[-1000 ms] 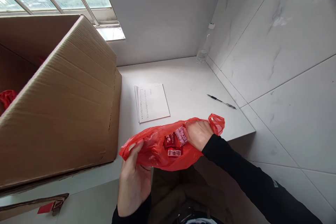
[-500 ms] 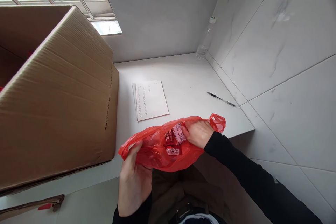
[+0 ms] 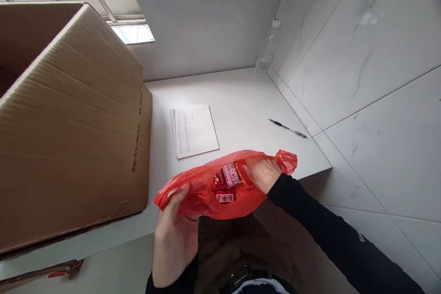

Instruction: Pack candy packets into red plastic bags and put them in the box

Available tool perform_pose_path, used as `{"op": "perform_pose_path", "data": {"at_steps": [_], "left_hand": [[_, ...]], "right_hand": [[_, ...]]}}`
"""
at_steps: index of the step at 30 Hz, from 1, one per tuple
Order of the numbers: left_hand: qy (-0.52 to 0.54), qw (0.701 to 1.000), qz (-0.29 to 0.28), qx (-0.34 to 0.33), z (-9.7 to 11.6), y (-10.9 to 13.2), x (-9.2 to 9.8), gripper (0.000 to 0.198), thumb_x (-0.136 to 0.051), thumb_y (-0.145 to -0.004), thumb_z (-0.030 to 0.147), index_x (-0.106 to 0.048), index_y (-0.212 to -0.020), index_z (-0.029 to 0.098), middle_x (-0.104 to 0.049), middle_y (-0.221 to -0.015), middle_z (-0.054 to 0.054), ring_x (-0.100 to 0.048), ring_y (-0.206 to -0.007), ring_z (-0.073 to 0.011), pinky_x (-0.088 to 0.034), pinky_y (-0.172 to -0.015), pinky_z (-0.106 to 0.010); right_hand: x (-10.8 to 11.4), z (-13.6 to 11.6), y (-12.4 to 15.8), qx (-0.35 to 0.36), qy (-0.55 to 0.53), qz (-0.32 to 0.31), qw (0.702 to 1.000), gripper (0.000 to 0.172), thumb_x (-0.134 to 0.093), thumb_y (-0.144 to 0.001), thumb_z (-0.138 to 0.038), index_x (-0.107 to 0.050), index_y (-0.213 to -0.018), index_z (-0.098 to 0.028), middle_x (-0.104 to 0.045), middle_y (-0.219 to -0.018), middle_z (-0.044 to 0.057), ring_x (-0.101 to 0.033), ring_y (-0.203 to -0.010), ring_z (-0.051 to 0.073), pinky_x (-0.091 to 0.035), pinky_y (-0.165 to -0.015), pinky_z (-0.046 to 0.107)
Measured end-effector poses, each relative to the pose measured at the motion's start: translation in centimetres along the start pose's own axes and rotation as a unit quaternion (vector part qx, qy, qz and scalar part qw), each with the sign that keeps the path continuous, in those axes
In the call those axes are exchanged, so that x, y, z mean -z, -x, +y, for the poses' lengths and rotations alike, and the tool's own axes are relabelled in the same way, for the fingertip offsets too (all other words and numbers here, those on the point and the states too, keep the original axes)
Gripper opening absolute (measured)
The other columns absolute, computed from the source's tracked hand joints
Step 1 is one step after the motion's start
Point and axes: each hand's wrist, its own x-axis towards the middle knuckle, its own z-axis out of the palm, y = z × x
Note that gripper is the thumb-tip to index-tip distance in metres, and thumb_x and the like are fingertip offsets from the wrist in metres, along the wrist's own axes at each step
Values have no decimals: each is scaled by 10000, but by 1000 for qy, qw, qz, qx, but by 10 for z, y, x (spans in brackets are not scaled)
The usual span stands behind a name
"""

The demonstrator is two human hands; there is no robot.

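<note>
A red plastic bag (image 3: pixel 206 209) hangs with its mouth spread at the front edge of the table. My left hand (image 3: pixel 176 234) grips its left rim, thumb inside and the palm beneath. Inside lie small snack packets: a pink-and-dark-red packet (image 3: pixel 230 175) and, below it, a red packet with a white label (image 3: pixel 225 197). My right hand (image 3: pixel 262 173) reaches into the right side of the bag, closed on an orange-red packet (image 3: pixel 243 175); most of its fingers are hidden. One bag handle (image 3: pixel 288 161) sticks out beyond my right wrist.
A large open cardboard box (image 3: pixel 79 138) stands on the left of the white table (image 3: pixel 237 96). A printed paper booklet (image 3: pixel 197 131) lies in the middle, and a black pen (image 3: pixel 287 128) to the right. A clear bottle (image 3: pixel 266 53) stands in the back corner by the tiled wall (image 3: pixel 372 87).
My right hand has shifted slightly inside the bag, and an orange-red packet now shows at its thumb. My left hand keeps its hold on the rim. The view has moved a little.
</note>
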Motion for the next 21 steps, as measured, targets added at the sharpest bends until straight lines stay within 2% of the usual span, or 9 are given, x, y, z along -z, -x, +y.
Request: {"op": "perform_pose_path", "data": {"at_steps": [2,4,7,9,12,16,18,21], "left_hand": [[9,1000,-4,17,3,3,-1,97,-832,-708,265,-759,-747,213,-749,-869,-2,-725,-833,-172,-595,-669,-211],[1,999,-29,31,6,6,-3,124,-845,-687,252,-756,-767,222,-749,-903,-3,-722,-900,-200,-600,-709,-231],[-41,997,-67,25,10,9,-5,195,-853,-684,250,-776,-862,229,-754,-934,-26,-711,-993,-267,-612,-756,-295],[-63,995,-73,20,10,10,-5,239,-856,-703,276,-785,-927,234,-756,-917,-35,-711,-996,-279,-616,-768,-318],[-82,995,-61,16,8,8,-5,247,-846,-737,321,-784,-959,233,-760,-913,-41,-714,-983,-276,-619,-781,-339],[-83,996,-41,12,5,5,-5,213,-853,-730,358,-768,-862,214,-762,-908,-52,-710,-1009,-287,-621,-792,-338],[-78,996,-31,11,5,4,-6,233,-857,-721,375,-765,-861,212,-760,-911,-54,-709,-1014,-290,-622,-802,-340],[-67,997,-15,16,6,3,-7,258,-861,-707,393,-766,-867,215,-758,-914,-48,-711,-996,-285,-624,-811,-341]], "right_hand": [[4,-2,2,7,8,3,1000,331,-366,-1024,-196,-686,-950,-154,-734,-926,123,-692,-867,262,-430,-668,331],[8,-5,4,4,18,7,1000,311,-376,-1012,-164,-684,-987,-136,-727,-942,142,-687,-871,275,-432,-668,341],[13,-12,8,8,31,26,999,285,-413,-994,-141,-646,-1152,-107,-700,-1065,190,-656,-1012,320,-445,-701,356],[13,-18,11,34,28,21,999,299,-463,-976,-148,-604,-1239,-126,-679,-1140,184,-639,-1063,324,-448,-688,351],[7,-23,12,74,10,-20,997,321,-518,-949,-145,-592,-1262,-147,-688,-1142,147,-660,-1023,292,-446,-668,337],[1,-25,13,88,-7,-35,995,396,-527,-939,-115,-548,-1331,-157,-692,-1159,126,-669,-1037,270,-446,-697,331],[1,-24,14,81,-13,-34,996,369,-514,-955,-132,-551,-1320,-161,-695,-1153,125,-677,-1027,274,-439,-681,330],[6,-26,16,83,-11,-67,994,269,-500,-963,-130,-612,-1207,-149,-715,-1089,125,-693,-985,281,-427,-659,328]]}}
